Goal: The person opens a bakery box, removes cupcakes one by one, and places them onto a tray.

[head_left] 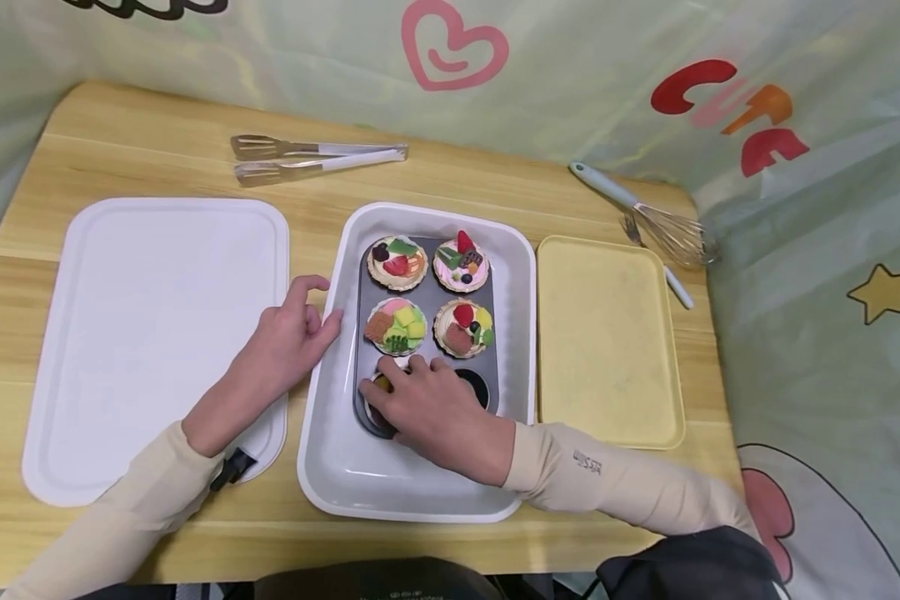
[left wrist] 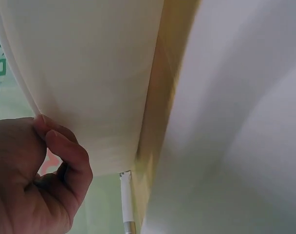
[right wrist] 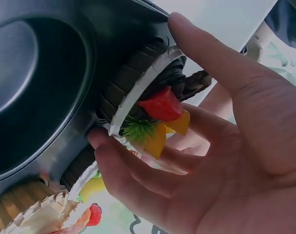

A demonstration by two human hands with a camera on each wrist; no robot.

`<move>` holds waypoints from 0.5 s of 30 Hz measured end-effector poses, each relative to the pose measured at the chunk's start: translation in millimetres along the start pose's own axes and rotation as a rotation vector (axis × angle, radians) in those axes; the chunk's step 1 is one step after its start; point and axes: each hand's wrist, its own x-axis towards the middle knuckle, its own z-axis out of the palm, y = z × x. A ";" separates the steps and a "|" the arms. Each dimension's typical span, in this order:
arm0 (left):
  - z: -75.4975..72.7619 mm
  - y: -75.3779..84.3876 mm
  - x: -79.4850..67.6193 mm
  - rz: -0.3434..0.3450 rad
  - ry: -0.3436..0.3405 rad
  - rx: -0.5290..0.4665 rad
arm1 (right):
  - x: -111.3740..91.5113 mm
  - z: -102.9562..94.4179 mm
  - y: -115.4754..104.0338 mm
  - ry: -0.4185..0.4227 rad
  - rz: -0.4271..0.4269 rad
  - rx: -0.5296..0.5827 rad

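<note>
My right hand [head_left: 446, 412] grips a small dark fruit tart [right wrist: 157, 97] at the near left of a dark muffin tin [head_left: 427, 293], thumb and fingers round its sides. Red and yellow pieces and a green sprig top this tart. Farther up the tin sit several more tarts, among them one with a strawberry and leaf [head_left: 397, 264] and one with a raspberry [head_left: 461, 327]. The tin lies in a white tub [head_left: 412, 487]. At the tub's left rim my left hand [head_left: 285, 333] holds the edge, its fingertips at the lip in the left wrist view.
To the left lies a white board [head_left: 165, 325]; a yellow tray [head_left: 607, 342] is on the right. Tongs [head_left: 318, 158] rest at the back. A whisk [head_left: 645, 212] and a fork [head_left: 675, 287] lie at the back right. A printed curtain [head_left: 555, 92] stands behind the table.
</note>
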 end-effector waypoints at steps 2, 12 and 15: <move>-0.4 -0.1 0.3 -0.004 -0.016 -0.001 | 0.4 1.2 0.2 0.000 -0.004 0.000; -1.9 -0.6 1.9 -0.023 -0.054 -0.003 | 4.8 2.7 0.5 0.026 -0.008 0.049; -1.9 -0.1 3.1 -0.038 -0.074 -0.002 | 5.8 2.8 0.1 0.021 -0.002 0.065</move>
